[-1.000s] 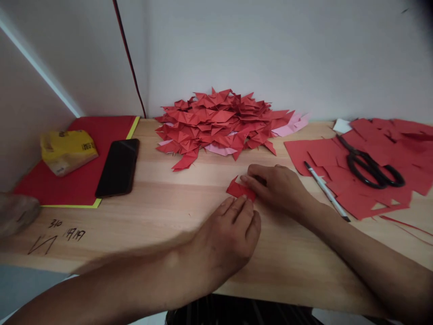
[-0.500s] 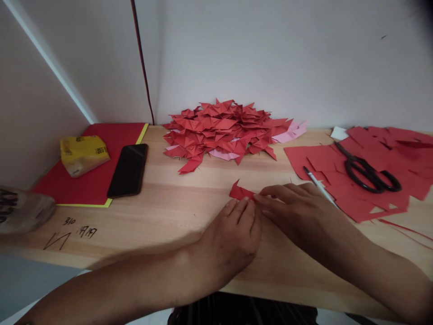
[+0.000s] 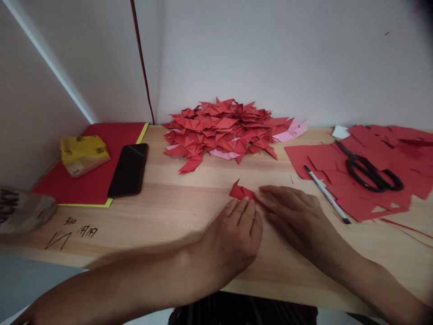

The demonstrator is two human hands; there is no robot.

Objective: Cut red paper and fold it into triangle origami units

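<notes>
A small folded piece of red paper (image 3: 239, 191) lies on the wooden table (image 3: 176, 207) in front of me. My left hand (image 3: 233, 239) rests with its fingers together, the fingertips pressing the paper's near edge. My right hand (image 3: 292, 212) lies flat beside it, fingers stretched out, their tips on the paper's right corner. Behind them, against the wall, sits a heap of folded red and pink paper shapes (image 3: 226, 128).
Cut red paper sheets (image 3: 368, 180) cover the right of the table, with black scissors (image 3: 370, 169) on them and a white pen (image 3: 326, 194) at their edge. On the left are a black phone (image 3: 129, 169), a yellow packet (image 3: 83, 153) and a red sheet (image 3: 101, 155).
My right hand has slid from on top of the paper toward me and to the right, flattening out along it. My left hand stays on the near edge. The view shifted slightly.
</notes>
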